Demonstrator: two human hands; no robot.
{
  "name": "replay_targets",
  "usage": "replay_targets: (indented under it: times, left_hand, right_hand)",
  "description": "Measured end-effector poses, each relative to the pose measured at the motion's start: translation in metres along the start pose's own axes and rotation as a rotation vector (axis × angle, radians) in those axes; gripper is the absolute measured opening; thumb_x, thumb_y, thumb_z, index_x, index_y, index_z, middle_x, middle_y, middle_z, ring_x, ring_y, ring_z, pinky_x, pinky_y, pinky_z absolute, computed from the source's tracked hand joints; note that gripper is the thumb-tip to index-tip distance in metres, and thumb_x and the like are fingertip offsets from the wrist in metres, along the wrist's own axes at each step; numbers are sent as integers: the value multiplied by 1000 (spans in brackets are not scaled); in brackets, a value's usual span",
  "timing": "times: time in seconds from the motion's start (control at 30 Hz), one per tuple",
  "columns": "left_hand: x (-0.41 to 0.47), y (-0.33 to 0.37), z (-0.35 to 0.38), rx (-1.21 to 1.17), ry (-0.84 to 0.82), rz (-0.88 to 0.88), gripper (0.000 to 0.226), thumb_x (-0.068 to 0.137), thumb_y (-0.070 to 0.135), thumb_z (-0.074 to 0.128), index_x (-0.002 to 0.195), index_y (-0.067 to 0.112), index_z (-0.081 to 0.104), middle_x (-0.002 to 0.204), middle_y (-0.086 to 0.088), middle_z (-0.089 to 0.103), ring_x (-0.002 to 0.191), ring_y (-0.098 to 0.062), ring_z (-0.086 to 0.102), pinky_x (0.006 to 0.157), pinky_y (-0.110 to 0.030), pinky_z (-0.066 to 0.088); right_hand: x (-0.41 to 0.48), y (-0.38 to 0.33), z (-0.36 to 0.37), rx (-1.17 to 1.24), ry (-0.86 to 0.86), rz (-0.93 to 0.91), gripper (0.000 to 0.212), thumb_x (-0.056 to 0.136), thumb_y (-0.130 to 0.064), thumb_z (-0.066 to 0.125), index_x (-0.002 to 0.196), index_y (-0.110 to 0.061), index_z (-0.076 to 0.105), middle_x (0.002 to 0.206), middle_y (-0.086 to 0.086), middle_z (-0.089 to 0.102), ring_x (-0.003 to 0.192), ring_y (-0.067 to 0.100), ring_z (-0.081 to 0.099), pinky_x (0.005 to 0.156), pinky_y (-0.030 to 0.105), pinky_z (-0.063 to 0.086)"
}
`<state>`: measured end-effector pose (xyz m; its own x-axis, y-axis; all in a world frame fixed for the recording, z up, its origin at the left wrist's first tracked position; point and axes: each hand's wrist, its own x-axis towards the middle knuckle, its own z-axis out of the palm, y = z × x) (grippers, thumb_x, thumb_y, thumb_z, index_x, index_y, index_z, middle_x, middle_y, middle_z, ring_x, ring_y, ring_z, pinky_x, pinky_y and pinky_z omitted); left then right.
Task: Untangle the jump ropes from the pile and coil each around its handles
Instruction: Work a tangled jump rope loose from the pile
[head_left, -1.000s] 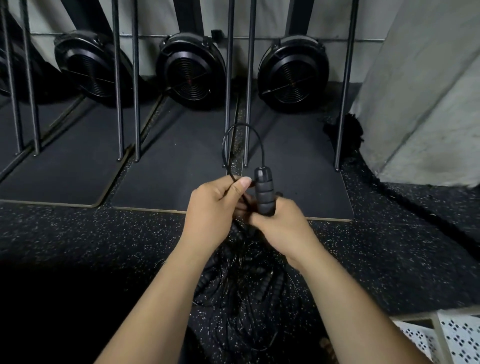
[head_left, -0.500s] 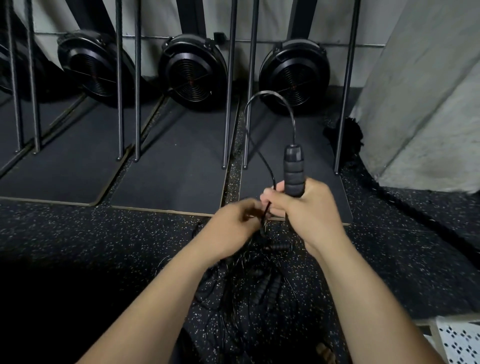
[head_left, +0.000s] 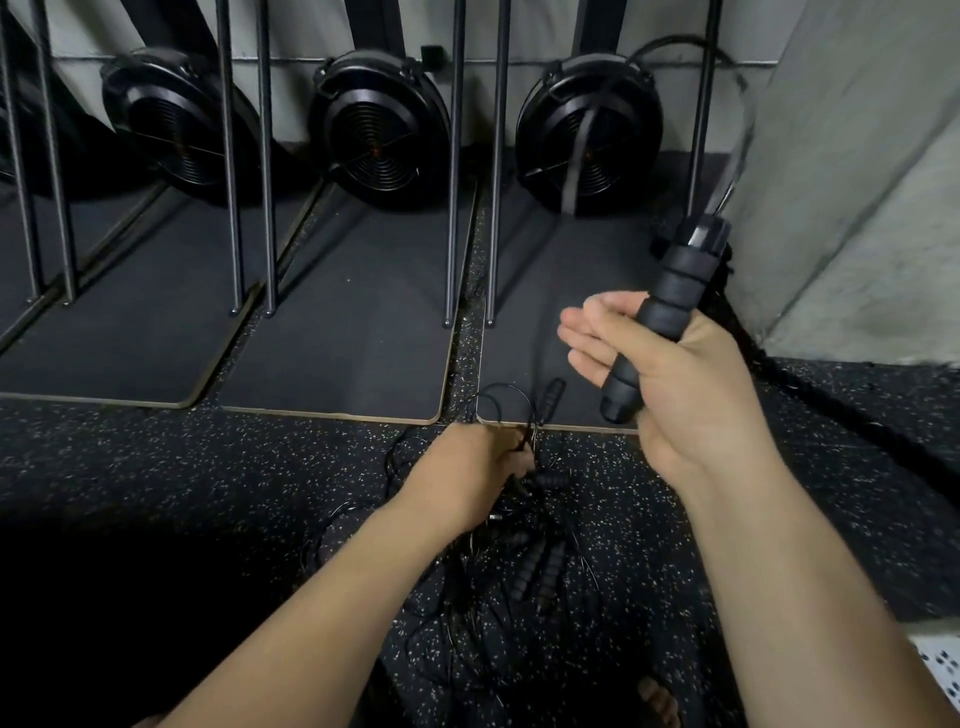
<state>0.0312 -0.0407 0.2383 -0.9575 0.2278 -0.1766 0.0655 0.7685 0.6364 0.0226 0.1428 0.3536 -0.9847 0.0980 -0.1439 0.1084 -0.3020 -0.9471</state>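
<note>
The handle (head_left: 658, 325) I'm working free is raised to the right, tilted, its top end toward the grey wall (head_left: 857, 208). The right hand (head_left: 685, 395) pins it with the thumb against the palm while the four fingers (head_left: 587, 338) stand out nearly straight and together, not wrapped round it. From its top the cord (head_left: 740, 130) arcs up and back down in a blur toward the floor.

The left hand (head_left: 467, 473) is low, pressed into the top of the pile (head_left: 524, 577), where thin cords loop up beside it. Its fingertips are hidden behind the back of the hand, so I cannot tell whether it pinches a strand or only holds the heap down. The pile lies on the speckled floor (head_left: 208, 467) between my forearms, several more handles in it, one spare handle (head_left: 551, 394) lying on the edge of a black mat (head_left: 571, 291).

My worry: a thumb-only hold may let the handle slide. Hauling while the cord threads through the heap would cinch a knot or drag everything, and the swinging loop could catch the upright bars (head_left: 496, 156).
</note>
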Motion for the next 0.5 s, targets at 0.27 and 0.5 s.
replay_targets:
  times: [0.27,0.5]
  left_hand:
    - [-1,10,-42,-143,222,-8,25,104,37,66,88,21,75,68,1,67,53,-5,49,50,-18,35]
    - [-3,19,-54,-568,244,3,26,107,23,64,86,12,76,86,1,80,73,-24,73,65,-29,52]
  right_hand:
    - [5,53,-11,-370,-136,197,33,91,6,77,117,-15,77,106,3,83,106,22,79,100,45,63]
    - [-2,81,-2,-652,-202,124,12,88,-26,86,95,-31,78,86,-12,79,85,14,74,88,41,59]
